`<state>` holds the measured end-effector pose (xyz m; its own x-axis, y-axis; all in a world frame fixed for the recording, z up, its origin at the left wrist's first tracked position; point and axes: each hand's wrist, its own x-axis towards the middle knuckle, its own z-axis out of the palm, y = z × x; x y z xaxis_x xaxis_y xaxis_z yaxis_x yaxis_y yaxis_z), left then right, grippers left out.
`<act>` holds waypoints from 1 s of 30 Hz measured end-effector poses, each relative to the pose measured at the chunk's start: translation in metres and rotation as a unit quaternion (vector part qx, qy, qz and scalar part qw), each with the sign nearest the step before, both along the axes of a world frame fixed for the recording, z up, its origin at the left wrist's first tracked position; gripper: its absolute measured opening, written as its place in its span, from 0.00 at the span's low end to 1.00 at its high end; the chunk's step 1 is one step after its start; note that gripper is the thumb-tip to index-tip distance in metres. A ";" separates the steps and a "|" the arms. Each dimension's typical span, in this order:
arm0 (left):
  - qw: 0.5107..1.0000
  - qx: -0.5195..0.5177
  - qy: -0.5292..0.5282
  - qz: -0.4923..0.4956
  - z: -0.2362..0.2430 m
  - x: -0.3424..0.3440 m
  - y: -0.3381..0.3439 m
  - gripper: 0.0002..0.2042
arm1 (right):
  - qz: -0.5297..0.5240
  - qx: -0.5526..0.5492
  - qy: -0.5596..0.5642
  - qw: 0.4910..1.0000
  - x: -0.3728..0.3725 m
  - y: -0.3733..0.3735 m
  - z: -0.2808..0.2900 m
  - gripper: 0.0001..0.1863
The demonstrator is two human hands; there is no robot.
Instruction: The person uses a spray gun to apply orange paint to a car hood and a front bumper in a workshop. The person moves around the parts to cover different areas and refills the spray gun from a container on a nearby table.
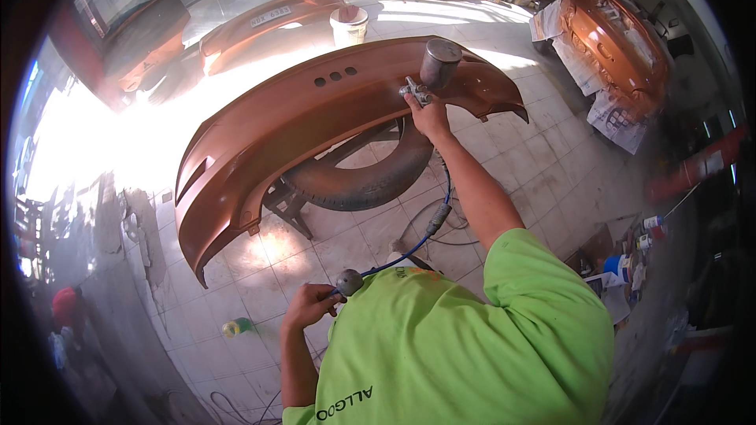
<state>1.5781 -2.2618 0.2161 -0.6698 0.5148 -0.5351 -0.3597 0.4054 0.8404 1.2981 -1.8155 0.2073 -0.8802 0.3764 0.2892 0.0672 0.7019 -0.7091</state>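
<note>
An orange-brown car bumper [260, 132] lies across the middle, raised off the floor, with three round holes in its face. My right hand [430, 116] is closed around a spray gun [414, 93] with a grey cup [439, 64] on top, over the bumper's right part. A blue air hose [403, 258] hangs from below that hand, passing a dark fitting [439, 219] and a round grey piece [349, 282]. Near this round piece, my left hand [310, 304] is closed on the hose, low and left. Its fingers are partly hidden.
Under the bumper are a tire [362, 187] and a dark stand [293, 211]. Another orange bumper [272, 20] and a white bucket [349, 27] stand behind. A papered orange part [618, 47] is at far right. A yellow-green container [236, 327] lies on the tiles.
</note>
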 end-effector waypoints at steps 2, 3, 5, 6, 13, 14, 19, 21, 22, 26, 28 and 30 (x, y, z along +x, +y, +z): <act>0.999 -0.016 0.028 -0.034 0.007 -0.026 0.037 0.08 | 0.002 -0.016 0.050 0.999 -0.001 0.049 0.006 0.28; 0.998 -0.009 0.043 -0.049 0.000 -0.037 0.053 0.08 | -0.039 -0.013 0.017 0.999 -0.001 0.070 0.012 0.27; 0.996 -0.011 0.057 -0.067 0.002 -0.056 0.084 0.08 | -0.115 -0.006 -0.055 0.992 0.008 0.092 0.051 0.24; 0.995 -0.019 0.060 -0.081 0.012 -0.068 0.104 0.08 | -0.140 -0.053 -0.075 0.986 0.010 0.116 0.055 0.23; 0.989 0.005 0.081 -0.125 0.012 -0.105 0.184 0.10 | -0.248 -0.145 -0.116 0.951 -0.006 0.268 0.025 0.25; 0.985 -0.008 0.100 -0.140 0.015 -0.109 0.194 0.10 | -0.286 -0.013 -0.037 0.957 -0.003 0.302 0.002 0.26; 0.985 -0.043 0.096 -0.139 0.020 -0.107 0.194 0.10 | -0.284 0.008 0.049 0.958 0.006 0.321 -0.064 0.24; 0.983 -0.035 0.141 -0.110 0.010 -0.092 0.168 0.10 | -0.188 -0.189 -0.031 0.963 0.007 0.231 -0.032 0.21; 0.980 -0.022 0.167 -0.109 0.009 -0.086 0.156 0.10 | -0.180 -0.200 -0.073 0.960 0.017 0.204 -0.023 0.21; 0.989 -0.037 0.108 -0.093 0.021 -0.065 0.093 0.09 | -0.097 -0.173 -0.076 0.977 0.030 0.118 -0.029 0.22; 0.991 -0.043 0.087 -0.087 0.017 -0.048 0.045 0.09 | -0.056 -0.151 -0.025 0.987 0.036 0.065 -0.039 0.21; 0.995 -0.044 0.067 -0.064 0.015 -0.026 -0.004 0.09 | -0.021 -0.133 0.021 0.991 0.043 0.004 -0.042 0.18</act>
<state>1.5525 -2.2654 0.2307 -0.6702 0.5553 -0.4924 -0.1877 0.5151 0.8363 1.3409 -1.8117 0.1648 -0.8513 0.4808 0.2101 0.0600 0.4869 -0.8714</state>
